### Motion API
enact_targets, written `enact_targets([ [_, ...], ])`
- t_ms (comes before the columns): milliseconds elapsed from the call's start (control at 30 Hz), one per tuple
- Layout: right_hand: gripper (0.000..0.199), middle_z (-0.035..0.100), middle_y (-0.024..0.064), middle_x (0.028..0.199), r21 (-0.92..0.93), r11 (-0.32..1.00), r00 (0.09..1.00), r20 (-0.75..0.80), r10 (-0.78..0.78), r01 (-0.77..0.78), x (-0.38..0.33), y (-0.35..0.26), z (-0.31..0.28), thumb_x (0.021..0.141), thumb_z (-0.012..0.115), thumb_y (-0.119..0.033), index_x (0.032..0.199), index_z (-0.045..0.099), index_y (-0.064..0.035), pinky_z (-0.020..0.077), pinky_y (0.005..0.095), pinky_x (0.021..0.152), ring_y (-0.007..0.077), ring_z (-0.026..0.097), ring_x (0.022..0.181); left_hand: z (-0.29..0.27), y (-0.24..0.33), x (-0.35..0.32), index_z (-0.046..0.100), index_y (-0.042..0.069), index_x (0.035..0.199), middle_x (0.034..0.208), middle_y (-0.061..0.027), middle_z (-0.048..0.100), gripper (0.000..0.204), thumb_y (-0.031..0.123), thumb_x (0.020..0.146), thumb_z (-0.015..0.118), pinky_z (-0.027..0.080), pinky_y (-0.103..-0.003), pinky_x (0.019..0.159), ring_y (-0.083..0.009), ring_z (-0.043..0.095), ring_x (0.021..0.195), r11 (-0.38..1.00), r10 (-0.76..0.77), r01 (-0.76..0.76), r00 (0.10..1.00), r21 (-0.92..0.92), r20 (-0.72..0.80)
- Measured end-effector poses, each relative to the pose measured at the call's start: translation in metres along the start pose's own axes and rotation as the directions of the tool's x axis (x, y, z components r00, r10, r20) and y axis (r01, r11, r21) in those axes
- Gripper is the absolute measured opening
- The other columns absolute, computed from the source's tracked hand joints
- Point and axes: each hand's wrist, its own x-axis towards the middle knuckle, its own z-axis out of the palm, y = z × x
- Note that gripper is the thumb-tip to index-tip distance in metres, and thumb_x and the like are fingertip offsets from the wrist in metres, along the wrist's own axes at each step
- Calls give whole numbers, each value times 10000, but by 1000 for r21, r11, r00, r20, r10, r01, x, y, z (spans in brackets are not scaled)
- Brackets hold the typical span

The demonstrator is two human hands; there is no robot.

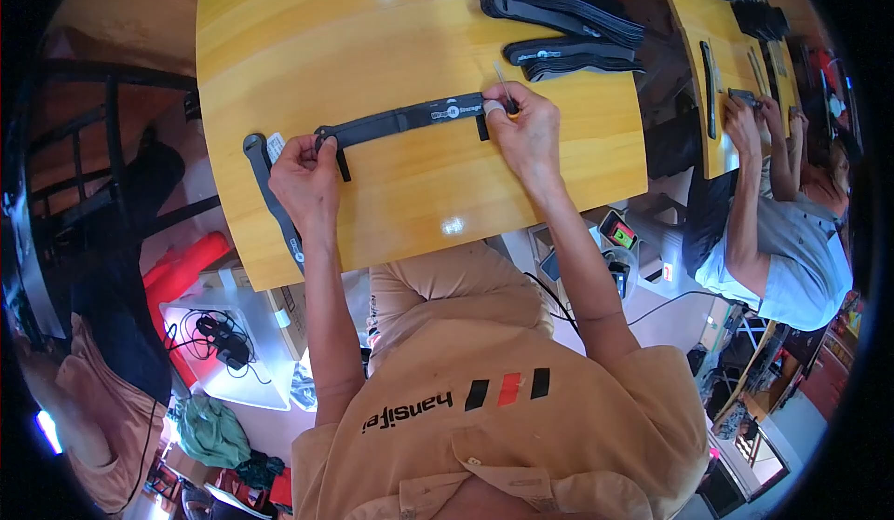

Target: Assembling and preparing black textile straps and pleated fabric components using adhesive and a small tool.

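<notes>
A long black strap (400,120) with white lettering is stretched level above the wooden table. My left hand (309,175) pinches its rounded left end, and my right hand (526,129) grips its right end. From the right fingers a thin pale stick-like piece (500,75) points up; its kind I cannot make out. A short black strip (344,165) shows beneath the left end, and a similar short strip (482,128) beneath the right end. Beside my left hand another black strap (265,185) lies lengthwise, next to a small white label (275,145).
Piles of black straps (559,17) lie at the table's (419,213) far right. A co-worker (773,231) handles straps at a second table (722,152) on the right. At lower left stands a white bin (265,376) with a black adapter and cables. A dark metal frame (84,138) rises at left.
</notes>
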Motion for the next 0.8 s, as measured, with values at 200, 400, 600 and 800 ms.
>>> enact_targets([
  [200, 99, 621, 184, 724, -43, 999, 1000, 15, -8, 9, -1, -8, 0, 747, 594, -39, 829, 625, 7, 482, 351, 604, 295, 627, 655, 0, 4, -3, 624, -27, 780, 620, -58, 605, 157, 105, 731, 695, 431, -233, 516, -84, 516, 521, 995, 54, -53, 998, 88, -15],
  [400, 72, 606, 198, 718, -107, 994, 1000, 20, -23, 25, 1, -12, 0, 745, 585, -26, 805, 604, 8, 469, 390, 599, 337, 605, 642, 1, 18, -8, 602, -24, 791, 627, -80, 601, 169, 105, 729, 692, 442, -267, 545, -134, 545, 535, 974, 132, -124, 991, 189, -34],
  [600, 49, 591, 199, 732, -130, 987, 995, 5, -96, 96, 1, -6, 3, 743, 564, -6, 792, 566, -9, 445, 450, 620, 383, 581, 703, 7, 24, -16, 533, 3, 854, 666, -87, 575, 227, 82, 708, 689, 440, -344, 594, -228, 560, 604, 935, 280, -239, 951, 264, -130],
  [800, 91, 561, 160, 629, -176, 978, 993, -11, -118, 114, 1, -1, 2, 738, 541, 17, 812, 566, -29, 435, 365, 567, 296, 569, 585, 2, 18, -8, 538, 31, 851, 654, -81, 553, 229, 67, 688, 696, 438, -350, 604, -237, 551, 609, 946, 204, -178, 976, 272, -72],
])
